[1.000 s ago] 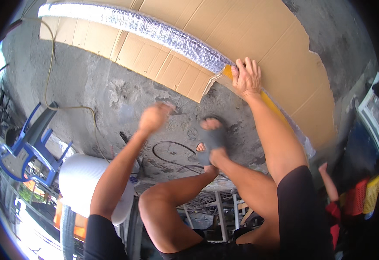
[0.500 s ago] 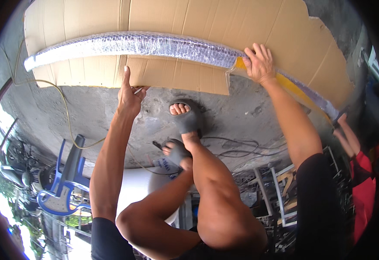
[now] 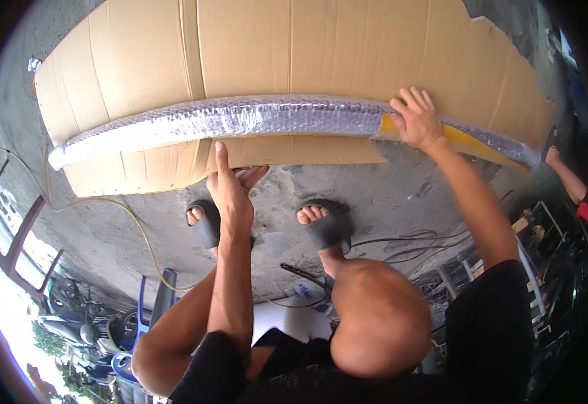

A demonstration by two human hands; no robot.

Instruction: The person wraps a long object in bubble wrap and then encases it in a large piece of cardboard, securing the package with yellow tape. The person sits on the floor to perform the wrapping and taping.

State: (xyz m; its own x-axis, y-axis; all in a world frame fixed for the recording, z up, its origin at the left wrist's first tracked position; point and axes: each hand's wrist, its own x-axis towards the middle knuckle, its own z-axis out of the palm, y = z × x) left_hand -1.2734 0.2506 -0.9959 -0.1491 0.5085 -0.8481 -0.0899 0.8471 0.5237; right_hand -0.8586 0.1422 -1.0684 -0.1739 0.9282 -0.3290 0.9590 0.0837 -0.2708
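A long, curved piece wrapped in clear bubble wrap and film (image 3: 240, 118) lies across a large brown cardboard sheet (image 3: 348, 47). My left hand (image 3: 233, 192) is at the sheet's near edge, thumb on top and fingers at the edge's underside, closed on the cardboard. My right hand (image 3: 416, 121) presses on the right part of the wrapped piece, fingers stretched flat toward the cardboard. Beneath its palm runs a yellow strip (image 3: 469, 143) along the piece's near side. What the strip belongs to I cannot tell.
My sandalled feet (image 3: 327, 225) stand on grey concrete near the sheet. A thin yellowish hose (image 3: 132, 219) curves at left, and dark cables (image 3: 408, 242) lie at right. Another person's arm (image 3: 568, 176) reaches in at far right. Metal frames (image 3: 543, 256) and a motorbike (image 3: 72, 326) stand behind.
The cardboard and wrapped piece appear lower in view. My left foot has stepped out to the left, the feet now apart. My left hand has closed on the cardboard edge; the right stays on the piece.
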